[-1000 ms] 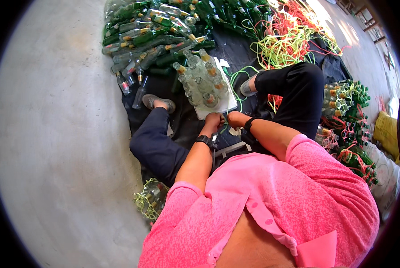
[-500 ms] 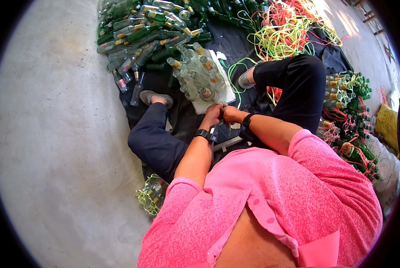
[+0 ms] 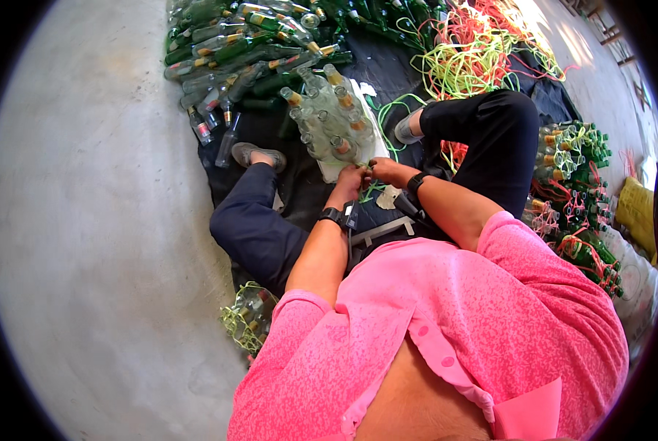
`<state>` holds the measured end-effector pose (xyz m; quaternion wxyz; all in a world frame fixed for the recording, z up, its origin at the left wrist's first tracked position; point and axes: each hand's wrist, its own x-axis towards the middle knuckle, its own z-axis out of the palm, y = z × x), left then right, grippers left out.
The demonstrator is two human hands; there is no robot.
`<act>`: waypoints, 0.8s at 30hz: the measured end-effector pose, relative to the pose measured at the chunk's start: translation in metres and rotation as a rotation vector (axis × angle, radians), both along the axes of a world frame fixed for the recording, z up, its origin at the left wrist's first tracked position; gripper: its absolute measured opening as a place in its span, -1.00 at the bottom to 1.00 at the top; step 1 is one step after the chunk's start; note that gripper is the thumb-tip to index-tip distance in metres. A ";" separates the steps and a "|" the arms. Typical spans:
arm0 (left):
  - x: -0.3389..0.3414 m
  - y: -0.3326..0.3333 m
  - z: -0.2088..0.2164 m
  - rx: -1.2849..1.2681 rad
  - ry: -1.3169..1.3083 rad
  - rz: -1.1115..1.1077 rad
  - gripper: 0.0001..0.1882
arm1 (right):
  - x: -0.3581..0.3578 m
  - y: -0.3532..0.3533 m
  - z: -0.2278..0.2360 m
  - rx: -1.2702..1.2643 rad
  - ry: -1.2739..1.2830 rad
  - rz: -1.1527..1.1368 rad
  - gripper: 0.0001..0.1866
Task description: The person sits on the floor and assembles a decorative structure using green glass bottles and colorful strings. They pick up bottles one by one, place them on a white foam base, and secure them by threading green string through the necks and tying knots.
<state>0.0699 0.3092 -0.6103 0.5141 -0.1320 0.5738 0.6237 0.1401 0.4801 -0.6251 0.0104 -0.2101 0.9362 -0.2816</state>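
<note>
Between my feet, several clear glass bottles [image 3: 321,126] stand upright in a tight group on a white board [image 3: 331,170]. My left hand [image 3: 350,178] is at the board's near edge, its fingers closed on a green plastic string [image 3: 370,192]. Right beside it, my right hand [image 3: 387,171] pinches the same string, the fingertips of both hands almost touching. A loose end of the string hangs below the hands. More of this green cord [image 3: 389,126] curls on the dark sheet right of the board. My fingers hide the exact point of grip.
Loose green and clear bottles [image 3: 233,59] lie heaped at the far left. A tangle of yellow-green and red string [image 3: 465,59] is at the far right. String-tied bottle bundles [image 3: 575,158] stand to the right, another bundle [image 3: 249,314] at near left. A dark sheet [image 3: 376,62] covers the floor.
Both hands have drawn slightly apart, the right one moving up and right, so green string now shows between and below them. The bottles stay standing on the board.
</note>
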 end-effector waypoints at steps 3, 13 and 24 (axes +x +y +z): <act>0.000 -0.009 -0.002 -0.001 0.036 -0.031 -0.87 | 0.001 -0.014 -0.004 -0.419 -0.699 -0.335 -0.94; 0.000 -0.022 -0.038 -0.353 0.646 -0.254 -0.80 | -0.007 -0.015 -0.001 -0.076 0.076 -0.011 -0.72; 0.004 -0.019 -0.032 0.013 -0.117 0.097 -0.88 | -0.003 -0.040 0.032 -0.073 -0.596 -0.128 -0.89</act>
